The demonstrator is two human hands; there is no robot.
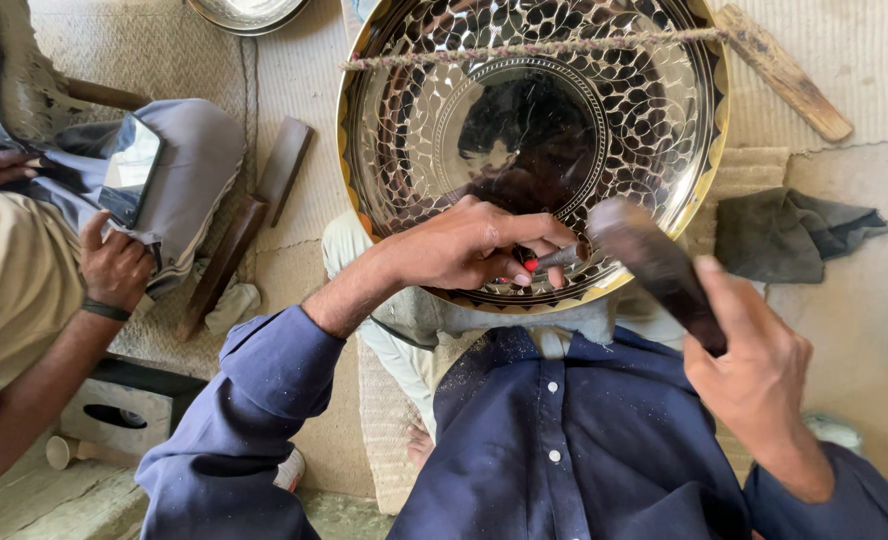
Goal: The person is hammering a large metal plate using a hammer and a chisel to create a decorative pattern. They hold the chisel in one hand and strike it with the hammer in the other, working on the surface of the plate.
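Large engraved brass tray [534, 120] sits centre-top of frame, propped toward the worker. Left hand [464, 245] has its fingers pinched on a small chisel [554, 260] with a red mark, tip on the tray's lower rim area. Right hand [759, 375] is clenched around a dark hammer [654, 265], blurred, just beside the chisel. Risk: a glancing strike skids the chisel, scoring the pattern or hitting fingers [539, 232]. Another person's hand [114, 265] holds a phone [129, 168] at left.

Pale woven matting [294, 80] covers the ground under daylight. Right of it lies bare concrete floor [854, 300], where a crumpled grey cloth [794, 232] rests.
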